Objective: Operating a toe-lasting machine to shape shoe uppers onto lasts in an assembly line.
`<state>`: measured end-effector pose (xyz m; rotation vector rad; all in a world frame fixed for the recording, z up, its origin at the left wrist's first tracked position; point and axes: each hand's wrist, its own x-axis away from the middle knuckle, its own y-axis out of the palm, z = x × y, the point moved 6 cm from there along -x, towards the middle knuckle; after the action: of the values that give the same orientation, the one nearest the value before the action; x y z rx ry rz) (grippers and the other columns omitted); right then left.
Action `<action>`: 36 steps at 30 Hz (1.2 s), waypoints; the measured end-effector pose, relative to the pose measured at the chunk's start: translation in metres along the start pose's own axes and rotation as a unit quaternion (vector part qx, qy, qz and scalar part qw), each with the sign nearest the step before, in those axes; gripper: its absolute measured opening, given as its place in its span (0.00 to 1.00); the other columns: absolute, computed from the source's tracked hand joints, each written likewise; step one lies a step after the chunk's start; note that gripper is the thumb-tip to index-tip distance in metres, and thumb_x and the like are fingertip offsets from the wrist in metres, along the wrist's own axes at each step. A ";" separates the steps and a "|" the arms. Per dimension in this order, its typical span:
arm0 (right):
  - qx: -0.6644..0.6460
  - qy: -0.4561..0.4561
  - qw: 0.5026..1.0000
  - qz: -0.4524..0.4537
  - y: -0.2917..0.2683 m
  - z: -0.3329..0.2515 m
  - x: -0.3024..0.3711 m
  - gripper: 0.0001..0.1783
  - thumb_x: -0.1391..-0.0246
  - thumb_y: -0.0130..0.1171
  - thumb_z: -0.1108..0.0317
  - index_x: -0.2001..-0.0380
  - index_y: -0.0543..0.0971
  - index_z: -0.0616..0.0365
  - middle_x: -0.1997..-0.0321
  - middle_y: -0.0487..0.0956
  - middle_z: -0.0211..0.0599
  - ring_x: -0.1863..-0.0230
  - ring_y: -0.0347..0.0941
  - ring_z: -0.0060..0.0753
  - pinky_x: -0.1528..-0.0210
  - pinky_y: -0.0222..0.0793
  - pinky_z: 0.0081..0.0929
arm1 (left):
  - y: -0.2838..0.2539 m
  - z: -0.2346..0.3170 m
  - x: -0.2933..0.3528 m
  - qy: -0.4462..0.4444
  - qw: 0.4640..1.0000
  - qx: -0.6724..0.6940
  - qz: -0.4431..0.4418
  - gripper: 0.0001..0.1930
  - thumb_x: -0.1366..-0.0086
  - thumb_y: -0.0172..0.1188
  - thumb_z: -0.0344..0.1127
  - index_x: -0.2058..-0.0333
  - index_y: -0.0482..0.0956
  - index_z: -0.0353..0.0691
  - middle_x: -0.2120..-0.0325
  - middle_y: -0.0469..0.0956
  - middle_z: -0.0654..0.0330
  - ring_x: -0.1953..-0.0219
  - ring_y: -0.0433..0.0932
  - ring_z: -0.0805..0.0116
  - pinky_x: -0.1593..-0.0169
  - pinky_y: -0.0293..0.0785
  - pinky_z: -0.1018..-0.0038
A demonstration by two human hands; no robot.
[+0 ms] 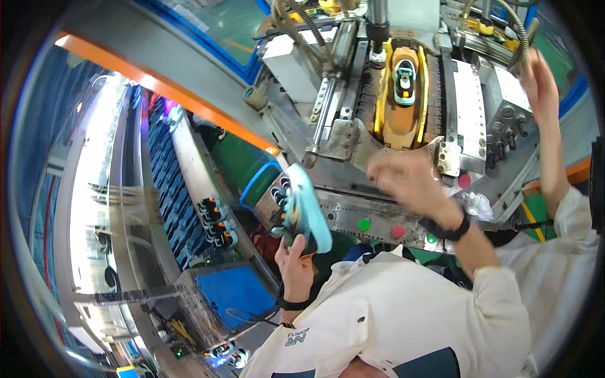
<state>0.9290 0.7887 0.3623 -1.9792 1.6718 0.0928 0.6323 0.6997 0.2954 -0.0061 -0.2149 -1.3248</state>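
Left hand (296, 269) grips one shoe (311, 213), smooth teal sole outward, left of the press (343, 137)'s front; right hand (408, 181), blurred, half-open and seemingly empty, is at the press's front edge. Second shoe (404, 82), teal-edged with dark upper, sits in the press between long yellow pads (423, 101). Looks like one placed, one out; can't tell if either is finished.

The sneaker (304, 211) has a pale turquoise sole (312, 214) and a dark upper (292, 217) with orange touches. Right of it, push buttons (363, 224) are green and pinkish red; above right, yellow strips (382, 94) flank a tan pad (403, 127); above left, a beam (170, 94) is orange; below left, a flat panel (230, 293) blue.
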 end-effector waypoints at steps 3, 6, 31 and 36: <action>-0.278 0.256 0.925 0.042 0.062 0.029 0.063 0.13 0.46 0.54 0.74 0.58 0.78 0.66 0.61 0.81 0.37 0.62 0.77 0.22 0.60 0.73 0.20 | 0.043 0.020 0.013 -0.023 0.998 0.033 -0.048 0.22 0.40 0.63 0.30 0.48 0.70 0.31 0.60 0.77 0.61 0.59 0.76 0.73 0.54 0.73 0.76; -0.336 0.295 0.894 0.006 0.105 0.048 0.088 0.13 0.45 0.52 0.75 0.56 0.76 0.67 0.63 0.81 0.38 0.62 0.76 0.21 0.61 0.72 0.19 | 0.049 0.007 0.019 0.003 0.995 -0.074 -0.069 0.22 0.41 0.63 0.31 0.49 0.70 0.29 0.59 0.76 0.62 0.59 0.74 0.76 0.52 0.71 0.78; 0.296 -0.101 0.939 -0.141 0.236 0.245 0.032 0.19 0.40 0.54 0.61 0.51 0.74 0.64 0.54 0.77 0.48 0.51 0.72 0.45 0.46 0.66 0.36 | -0.199 -0.137 0.274 -0.093 0.890 0.034 0.446 0.20 0.44 0.66 0.29 0.54 0.74 0.29 0.64 0.78 0.59 0.63 0.76 0.73 0.60 0.75 0.75; -0.022 -0.162 0.960 -0.227 0.346 -0.015 -0.074 0.12 0.38 0.53 0.70 0.54 0.75 0.63 0.56 0.78 0.37 0.55 0.73 0.28 0.51 0.68 0.24 | -0.276 -0.217 0.363 -0.121 0.750 0.266 0.593 0.18 0.47 0.68 0.31 0.58 0.78 0.32 0.68 0.80 0.60 0.70 0.79 0.72 0.68 0.76 0.74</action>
<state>0.5859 0.8200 0.2810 -2.1918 0.9945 0.2692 0.4821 0.2553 0.1086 0.1487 -0.6767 0.0626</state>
